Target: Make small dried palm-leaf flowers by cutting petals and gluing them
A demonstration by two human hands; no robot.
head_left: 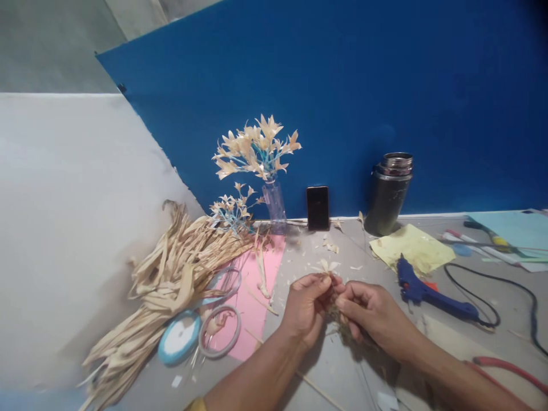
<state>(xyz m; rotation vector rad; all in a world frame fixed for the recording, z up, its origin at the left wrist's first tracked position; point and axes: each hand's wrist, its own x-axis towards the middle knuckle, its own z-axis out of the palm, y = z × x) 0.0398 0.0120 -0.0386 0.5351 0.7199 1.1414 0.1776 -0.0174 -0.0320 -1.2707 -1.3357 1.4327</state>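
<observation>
Left of the glue gun (432, 295), your left fingers (317, 289) pinch the pale flower (326, 266) low, likely to avoid crushing it, while your right fingers (351, 310) meet, contents unclear.

L hand (309, 302) pinches a small cream petalled flower (326, 266) at its base, R hand (370, 308) w/ fingers bent just beside it, both over a grey tabletop (351, 245) w/ pale scraps (332, 248). On L side: long bundle of tan dried husks (180, 268), round blue-rimmed spool (180, 337) nr it, & blue-stemmed cream flowers (257, 145) in a clear plastic bottle (275, 208). On R: blue plastic glue gun (422, 294) nr a yellow paper sheet (413, 251); dark metal flask (389, 197) behind.
</observation>
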